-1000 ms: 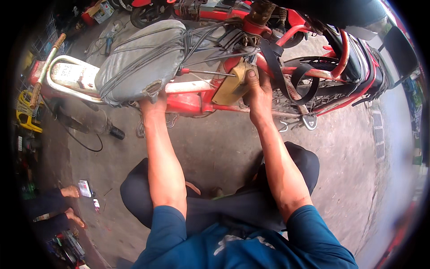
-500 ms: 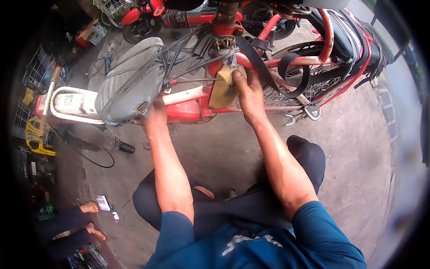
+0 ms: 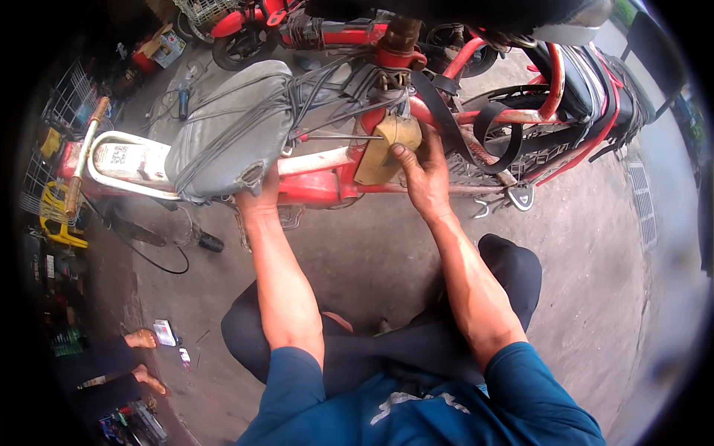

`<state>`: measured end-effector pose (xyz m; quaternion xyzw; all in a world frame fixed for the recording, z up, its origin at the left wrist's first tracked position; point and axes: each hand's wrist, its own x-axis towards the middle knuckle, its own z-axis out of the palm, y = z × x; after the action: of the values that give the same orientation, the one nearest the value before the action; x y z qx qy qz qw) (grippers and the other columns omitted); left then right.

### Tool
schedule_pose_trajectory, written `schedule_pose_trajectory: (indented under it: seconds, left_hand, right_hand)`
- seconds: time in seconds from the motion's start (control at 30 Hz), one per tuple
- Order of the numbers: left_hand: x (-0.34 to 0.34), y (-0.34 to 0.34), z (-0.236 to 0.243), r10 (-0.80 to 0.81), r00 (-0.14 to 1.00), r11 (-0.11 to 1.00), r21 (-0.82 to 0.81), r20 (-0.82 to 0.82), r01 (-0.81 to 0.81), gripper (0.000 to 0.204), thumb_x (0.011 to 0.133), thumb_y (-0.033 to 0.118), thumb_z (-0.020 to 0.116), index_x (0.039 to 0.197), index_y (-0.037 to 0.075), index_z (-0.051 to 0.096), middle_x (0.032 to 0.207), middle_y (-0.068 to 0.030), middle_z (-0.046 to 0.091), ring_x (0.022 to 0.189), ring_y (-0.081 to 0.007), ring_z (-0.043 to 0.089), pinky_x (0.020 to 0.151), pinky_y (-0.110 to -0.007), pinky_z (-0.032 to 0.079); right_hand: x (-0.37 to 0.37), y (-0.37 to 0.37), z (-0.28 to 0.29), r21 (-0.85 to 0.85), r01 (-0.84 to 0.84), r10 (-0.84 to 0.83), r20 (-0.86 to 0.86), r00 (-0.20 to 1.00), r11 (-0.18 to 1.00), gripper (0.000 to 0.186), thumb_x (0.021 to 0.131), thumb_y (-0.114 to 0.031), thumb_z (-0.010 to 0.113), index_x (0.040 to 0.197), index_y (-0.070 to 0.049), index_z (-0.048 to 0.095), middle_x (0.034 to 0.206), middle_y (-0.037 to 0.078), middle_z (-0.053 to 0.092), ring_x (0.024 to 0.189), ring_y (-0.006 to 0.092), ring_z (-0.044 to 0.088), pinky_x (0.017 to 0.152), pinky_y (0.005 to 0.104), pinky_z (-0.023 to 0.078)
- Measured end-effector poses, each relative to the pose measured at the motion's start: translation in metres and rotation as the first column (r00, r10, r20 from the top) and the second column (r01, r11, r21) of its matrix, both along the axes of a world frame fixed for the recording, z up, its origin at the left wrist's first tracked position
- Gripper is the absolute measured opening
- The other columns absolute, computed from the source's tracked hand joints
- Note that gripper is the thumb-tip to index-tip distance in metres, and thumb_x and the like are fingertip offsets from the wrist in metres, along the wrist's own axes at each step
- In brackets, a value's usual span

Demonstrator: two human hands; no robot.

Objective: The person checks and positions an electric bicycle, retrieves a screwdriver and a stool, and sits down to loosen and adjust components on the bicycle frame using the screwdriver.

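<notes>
Sitting against the red-and-white bike frame, left of a looped black strap: find the yellow block there, leaning slightly, with the tip of a thin metal rod at its upper part. Gripping the block at its right edge with the right hand, with the thumb at the near face and the other fingers partly hidden behind. Reaching under the torn grey seat with the left hand; cannot tell whether open or closed, with those fingers out of sight. Judging by the crisp edges and dull surface, expect something stiff and fairly light, more apt to chip or crack than to bend. Expect little slipperiness, except perhaps from grime. Best to take hold across the two sides, below the rod's tip, with firm but moderate pressure, sparing the upper corner, probably the weakest spot.
</notes>
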<state>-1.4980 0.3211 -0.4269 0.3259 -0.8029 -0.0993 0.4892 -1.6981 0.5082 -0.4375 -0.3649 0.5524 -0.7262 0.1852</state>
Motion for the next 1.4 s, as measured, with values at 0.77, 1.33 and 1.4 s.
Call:
schedule_pose_trajectory:
  seconds: [0.77,1.33,1.4]
  left_hand:
    - [-0.012,0.054,-0.033,0.237,0.433,0.838,0.408,-0.870,0.361,0.035,0.085,0.012,0.058,0.114,-0.004,0.046,0.109,-0.0104,0.054,0.100,-0.0188,0.051,0.089,-0.033,0.041]
    - [0.012,0.087,-0.056,0.476,0.331,0.783,0.564,-0.815,0.261,0.031,0.086,0.009,0.062,0.109,0.003,0.042,0.092,-0.0058,0.055,0.077,-0.0188,0.059,0.066,-0.033,0.049]
    - [0.014,0.088,-0.052,0.485,0.324,0.776,0.571,-0.812,0.269,0.031,0.086,0.009,0.062,0.109,0.003,0.043,0.091,-0.0058,0.055,0.076,-0.0189,0.060,0.066,-0.033,0.049]
  right_hand:
    - [-0.005,0.015,0.045,0.474,-0.038,0.084,-0.076,0.994,0.880,0.058,0.096,-0.040,0.042,0.139,-0.003,0.031,0.132,0.012,0.041,0.117,0.0221,0.045,0.094,0.0363,0.042]
    - [0.007,-0.007,0.034,0.241,-0.033,-0.004,0.150,0.989,0.970,0.049,0.095,-0.042,0.043,0.127,-0.005,0.043,0.119,0.009,0.050,0.111,0.0215,0.048,0.093,0.0397,0.040]
    - [0.004,-0.004,0.030,0.251,-0.050,0.009,0.161,0.987,0.967,0.049,0.095,-0.042,0.044,0.126,-0.004,0.043,0.118,0.009,0.050,0.111,0.0216,0.048,0.093,0.0395,0.040]
